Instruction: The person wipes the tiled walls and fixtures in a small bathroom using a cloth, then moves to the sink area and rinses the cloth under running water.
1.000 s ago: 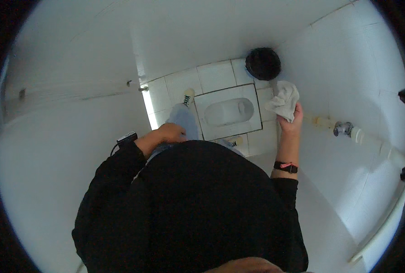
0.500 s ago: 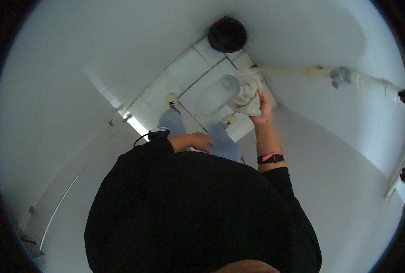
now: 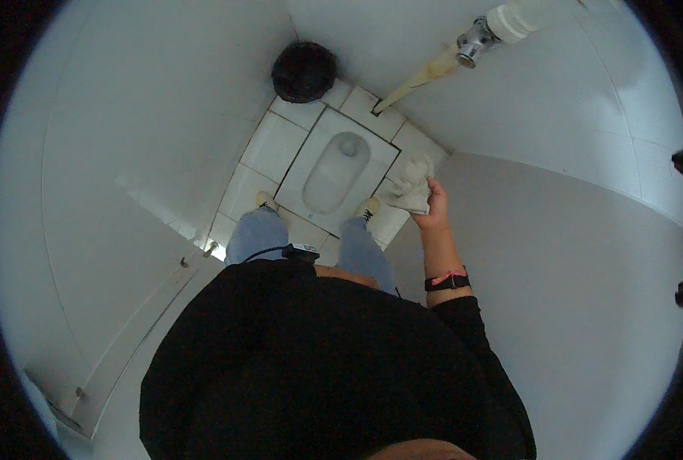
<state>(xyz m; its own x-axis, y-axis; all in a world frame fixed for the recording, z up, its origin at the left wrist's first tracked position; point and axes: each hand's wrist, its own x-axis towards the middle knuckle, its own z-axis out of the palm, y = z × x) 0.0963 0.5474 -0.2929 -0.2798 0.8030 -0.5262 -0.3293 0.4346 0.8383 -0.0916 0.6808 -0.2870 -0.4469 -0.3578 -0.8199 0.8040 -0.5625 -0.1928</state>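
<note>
My right hand (image 3: 435, 208) is closed on a crumpled off-white cloth (image 3: 409, 198), holding it out to the right of the squat toilet (image 3: 311, 180). The cloth's folds stick up past my fingers and its lower part hangs flat. Of my left hand (image 3: 347, 274), only a strip of skin shows at the front of my black top. Its fingers are hidden, so whether it holds anything does not show. A small black device (image 3: 301, 252) with a cable sits by my left wrist.
A black bin (image 3: 304, 72) stands in the far corner. From the far wall, a yellowish pipe (image 3: 418, 80) with a metal valve (image 3: 477, 43) runs down to the tiled floor. Pale partitions close in on both sides. A latch (image 3: 212, 249) is on the left one.
The view has turned and shifted, and the toilet is now seen whole. My right hand with the cloth has moved off the toilet to its right. My left hand has slipped behind my top.
</note>
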